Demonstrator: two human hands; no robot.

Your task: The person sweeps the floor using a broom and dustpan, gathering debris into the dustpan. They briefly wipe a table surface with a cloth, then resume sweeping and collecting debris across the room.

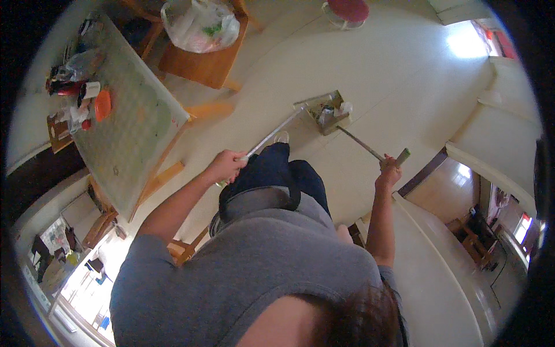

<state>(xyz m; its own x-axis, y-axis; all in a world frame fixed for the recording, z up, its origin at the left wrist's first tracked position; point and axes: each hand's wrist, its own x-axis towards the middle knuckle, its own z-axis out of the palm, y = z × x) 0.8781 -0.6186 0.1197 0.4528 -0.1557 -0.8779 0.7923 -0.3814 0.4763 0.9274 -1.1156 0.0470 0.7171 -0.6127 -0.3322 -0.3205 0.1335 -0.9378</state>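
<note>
My left hand (228,167) is closed around the handle of a thin metal pole (275,131), which slants up to a flat head at the left edge of a long-handled dustpan (331,129). What kind of head it is, I cannot tell. In my right hand (390,170) is the dustpan's stick handle (360,142), its greenish end showing past my fingers. The pan rests on the pale floor before my feet, with crumpled whitish scraps (326,116) and dark debris in it.
At left stands a table (134,143) with a patterned cover, holding an orange dish (103,105), a mug (91,90) and plastic bags. A wooden chair (195,66) bears a white plastic bag (201,30). Further off is a round red-topped stool (348,9). A doorway opens at right.
</note>
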